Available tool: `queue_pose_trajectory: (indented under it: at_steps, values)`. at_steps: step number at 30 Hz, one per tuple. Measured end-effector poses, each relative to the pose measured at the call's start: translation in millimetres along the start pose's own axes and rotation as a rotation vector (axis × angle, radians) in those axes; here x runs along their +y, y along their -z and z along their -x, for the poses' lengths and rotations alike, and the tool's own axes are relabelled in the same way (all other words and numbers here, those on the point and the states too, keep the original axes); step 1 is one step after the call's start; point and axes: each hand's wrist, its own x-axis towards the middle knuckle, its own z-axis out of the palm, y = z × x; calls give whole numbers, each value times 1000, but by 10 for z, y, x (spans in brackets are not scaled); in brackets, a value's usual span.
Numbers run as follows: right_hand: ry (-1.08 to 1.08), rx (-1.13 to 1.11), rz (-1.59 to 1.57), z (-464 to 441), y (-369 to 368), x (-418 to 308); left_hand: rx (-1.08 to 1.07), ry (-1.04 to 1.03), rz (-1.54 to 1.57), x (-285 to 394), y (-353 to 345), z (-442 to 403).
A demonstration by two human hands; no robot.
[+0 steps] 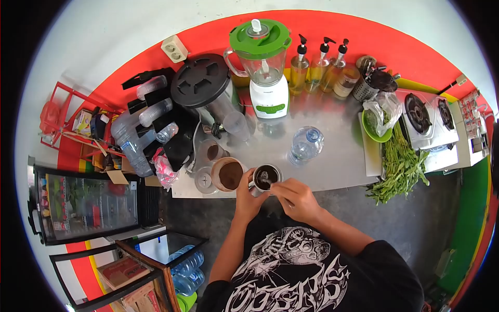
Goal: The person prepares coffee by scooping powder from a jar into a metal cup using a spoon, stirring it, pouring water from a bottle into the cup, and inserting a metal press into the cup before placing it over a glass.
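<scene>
My left hand point(248, 199) is wrapped round a metal cup point(255, 188) with dark liquid in it, held at the front edge of the steel counter. Over the cup's right rim my right hand point(297, 199) is closed in a pinch. What its fingers hold is hidden, perhaps something thin dipping into the liquid. Just left of the cup stands an open tub of brown powder point(230, 174). A clear lid point(206, 180) lies beside that tub, and a smaller clear cup with brown powder point(213, 151) is behind it.
Right of my hands a water bottle point(306, 144) stands on the counter point(340, 166). A green-lidded blender point(268, 96) and several pump bottles point(318, 70) line the back. Leafy greens point(397, 171) overhang the right front edge near a gas stove point(429, 122).
</scene>
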Motion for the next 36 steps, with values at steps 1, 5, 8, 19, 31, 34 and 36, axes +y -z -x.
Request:
queue_pose_trajectory:
  at_steps: [1, 5, 8, 19, 31, 34, 36]
  values:
    - [38, -48, -17, 13, -20, -34, 15, -2, -27, 12, 24, -7]
    - [-53, -26, 56, 4, 43, 21, -17, -156, -212, 37, 52, -42]
    - [13, -18, 63, -81, -71, -96, -9, -284, -280, 109, 101, -171]
    - [31, 36, 248, -52, -261, -364, -102, -335, -468, 167, 152, -242]
    - [-71, 15, 229, 44, -152, -512, -175, -312, -476, 294, 247, -226]
    - [-93, 108, 275, -39, -189, -365, -176, -360, -452, 269, 224, -207]
    - [-77, 157, 278, -45, -227, -393, -166, -357, -460, 229, 223, -218]
